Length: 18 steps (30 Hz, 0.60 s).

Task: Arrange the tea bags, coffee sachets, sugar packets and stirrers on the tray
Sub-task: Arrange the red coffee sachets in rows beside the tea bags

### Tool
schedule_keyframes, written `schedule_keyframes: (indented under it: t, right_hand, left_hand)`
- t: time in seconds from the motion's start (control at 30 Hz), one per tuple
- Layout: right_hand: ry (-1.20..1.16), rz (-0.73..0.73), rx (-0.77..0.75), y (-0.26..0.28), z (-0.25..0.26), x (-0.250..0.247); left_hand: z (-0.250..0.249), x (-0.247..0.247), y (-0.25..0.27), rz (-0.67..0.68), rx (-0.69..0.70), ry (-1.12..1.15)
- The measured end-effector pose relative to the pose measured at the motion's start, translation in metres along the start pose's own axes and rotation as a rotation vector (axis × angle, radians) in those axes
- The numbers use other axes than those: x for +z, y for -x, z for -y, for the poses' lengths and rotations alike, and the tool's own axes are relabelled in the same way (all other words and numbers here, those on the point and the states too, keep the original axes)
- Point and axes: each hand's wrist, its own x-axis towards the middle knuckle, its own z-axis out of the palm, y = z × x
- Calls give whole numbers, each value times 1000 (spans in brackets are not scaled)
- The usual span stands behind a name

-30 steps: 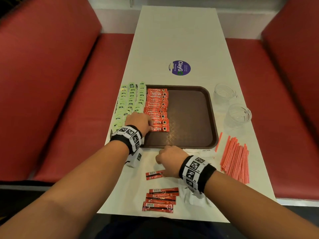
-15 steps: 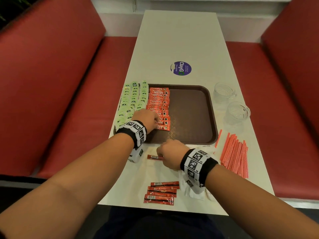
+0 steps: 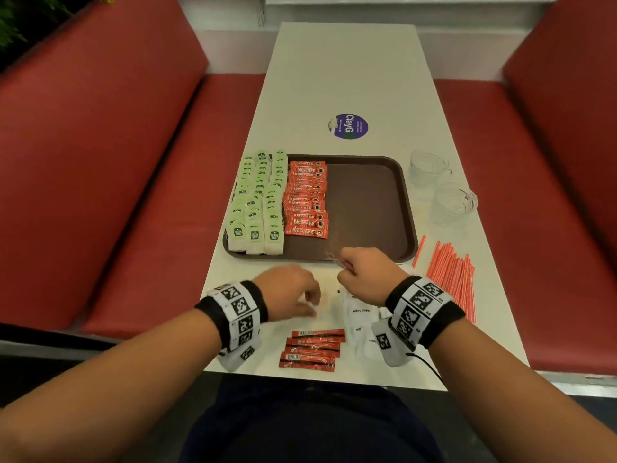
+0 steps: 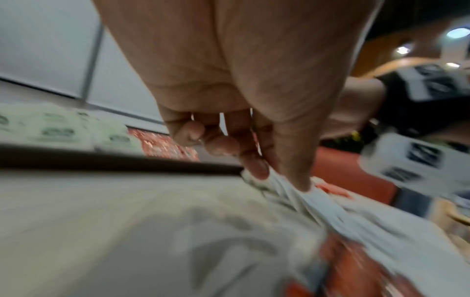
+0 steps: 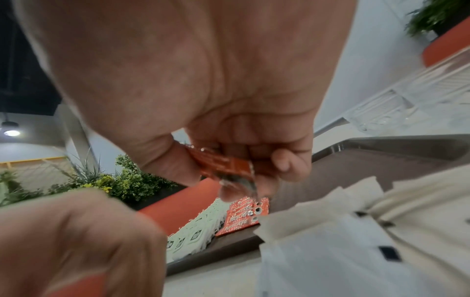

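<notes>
Judging by its look, the coffee sachet (image 5: pixel 223 163) was light, thin and crinkly, best pinched near one end so it would not slip. The right hand (image 3: pixel 365 275) had it pinched between thumb and curled fingers, hovering just over the near rim of the tray (image 3: pixel 374 208), knuckles up. The left hand (image 3: pixel 287 292), just short of the tray's near rim, pinched the edge of a white sugar packet (image 4: pixel 287 186) lying on the table (image 3: pixel 344 78), its other fingers loosely curled.
</notes>
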Motion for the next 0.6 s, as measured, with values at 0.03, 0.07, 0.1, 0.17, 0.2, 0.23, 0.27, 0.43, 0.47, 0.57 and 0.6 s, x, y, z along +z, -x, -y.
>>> schedule_keyframes:
  t: [0.03,0.07,0.1,0.17,0.2,0.23,0.27,0.43,0.47,0.57,0.6]
  right_hand:
    - [-14,0,8,3,-1,1]
    - [-25,0,17,6,-2,3]
    - [-33,-3,23,8,-3,4]
    - [-46,-2,34,12,-3,6]
    - [-51,3,38,13,-3,6]
    - [-51,7,39,15,-3,6]
    - [-49,8,38,17,-3,6]
    - [-59,7,43,20,-2,4]
    - [-64,10,45,19,-2,3]
    - [-74,19,49,16,-2,1]
    - [-76,24,48,14,-2,1]
  left_hand:
    - [-6,10,3,90,45,-4]
    - [-11,19,5,163,78,-15]
    - [-15,28,6,215,102,-32]
    - [-17,40,7,263,120,-53]
    - [-17,44,7,268,115,-51]
    - [-16,45,7,265,108,-47]
    - [-15,44,6,256,101,-47]
    - [1,29,-4,197,9,-69]
    - [5,26,-6,182,-11,-68]
    - [14,17,-10,150,-58,-53]
    - [17,14,-10,139,-69,-44]
